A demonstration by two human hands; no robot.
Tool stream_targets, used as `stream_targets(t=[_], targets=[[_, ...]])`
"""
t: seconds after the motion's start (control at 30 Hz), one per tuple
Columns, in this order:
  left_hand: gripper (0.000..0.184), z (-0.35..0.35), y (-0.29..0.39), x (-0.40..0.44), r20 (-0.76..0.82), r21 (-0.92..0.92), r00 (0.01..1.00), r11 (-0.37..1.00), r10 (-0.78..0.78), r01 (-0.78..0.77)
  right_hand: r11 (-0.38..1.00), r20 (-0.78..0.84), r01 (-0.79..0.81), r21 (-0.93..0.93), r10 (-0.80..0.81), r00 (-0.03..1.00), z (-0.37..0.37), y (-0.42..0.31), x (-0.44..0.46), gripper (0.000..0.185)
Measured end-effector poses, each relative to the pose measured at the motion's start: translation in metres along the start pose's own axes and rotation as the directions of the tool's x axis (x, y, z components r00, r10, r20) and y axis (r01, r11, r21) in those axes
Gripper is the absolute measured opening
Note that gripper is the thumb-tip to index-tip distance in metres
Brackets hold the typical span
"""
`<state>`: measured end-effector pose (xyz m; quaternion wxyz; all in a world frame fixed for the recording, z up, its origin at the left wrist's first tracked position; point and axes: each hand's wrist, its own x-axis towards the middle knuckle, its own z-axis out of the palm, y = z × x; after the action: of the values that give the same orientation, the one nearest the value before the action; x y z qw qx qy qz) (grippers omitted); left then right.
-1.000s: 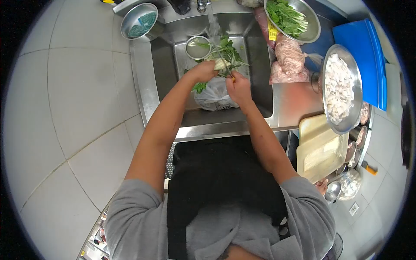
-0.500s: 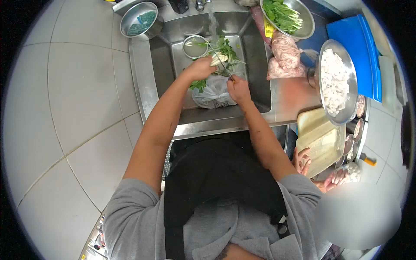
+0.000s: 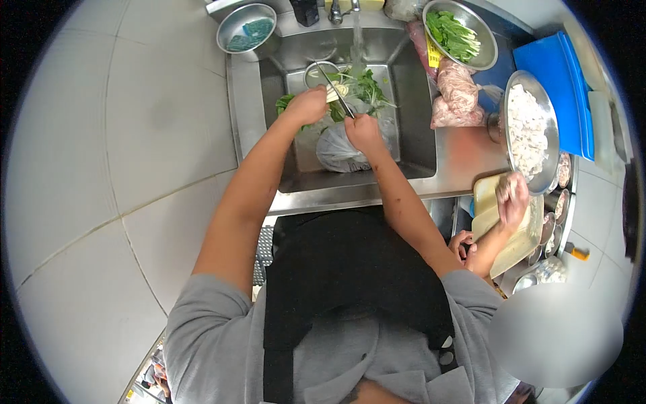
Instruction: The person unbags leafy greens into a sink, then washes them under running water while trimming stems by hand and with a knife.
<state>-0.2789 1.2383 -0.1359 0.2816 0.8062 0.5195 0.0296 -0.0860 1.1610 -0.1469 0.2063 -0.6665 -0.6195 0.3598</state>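
Observation:
Over the sink [image 3: 276, 168], my left hand [image 3: 309, 106] is closed around a bunch of leafy greens [image 3: 286, 102], whose pale stem ends point right. My right hand [image 3: 365, 131] grips a knife [image 3: 342, 102]; its blade slants up and left across the stem ends. Whether the edge touches them I cannot tell. Loose leaves [image 3: 374, 93] lie in the sink beyond my hands. A tied white plastic bag [image 3: 336, 151] sits below my right hand. A small round metal bowl [image 3: 307, 79] stands behind the blade, partly hidden.
Water runs from the faucet [image 3: 336, 12]. Right of the sink are bagged meat [image 3: 457, 94], a bowl of cut greens [image 3: 488, 50] and a large bowl of pale pieces [image 3: 528, 131]. A co-worker's hand [image 3: 513, 195] is over a cream tray [image 3: 521, 242]. Another metal bowl [image 3: 249, 54] stands left.
The view has shifted, so the sink appears further right. My hands keep hold of the greens and knife. The co-worker's hand has come up over the tray toward the large bowl.

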Motion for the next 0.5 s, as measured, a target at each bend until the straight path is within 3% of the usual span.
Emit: stream_targets(t=[0.23, 0.37, 0.5], targets=[[0.035, -0.007, -0.025, -0.014, -0.072, -0.062, 0.996, 0.997, -0.049, 0.045, 0.992, 0.050, -0.123, -0.027, 0.124, 0.991, 0.012, -0.014, -0.026, 0.040], [0.032, 0.005, -0.034, -0.025, -0.045, -0.036, 0.997, 0.998, -0.058, 0.057, 0.995, 0.020, -0.062, -0.082, 0.063, 0.998, 0.035, -0.018, -0.008, 0.041], [0.028, -0.007, -0.049, -0.024, -0.086, -0.009, 0.992, 0.996, -0.093, 0.092, 0.992, 0.036, -0.119, -0.052, 0.121, 0.992, 0.050, -0.014, -0.015, 0.041]])
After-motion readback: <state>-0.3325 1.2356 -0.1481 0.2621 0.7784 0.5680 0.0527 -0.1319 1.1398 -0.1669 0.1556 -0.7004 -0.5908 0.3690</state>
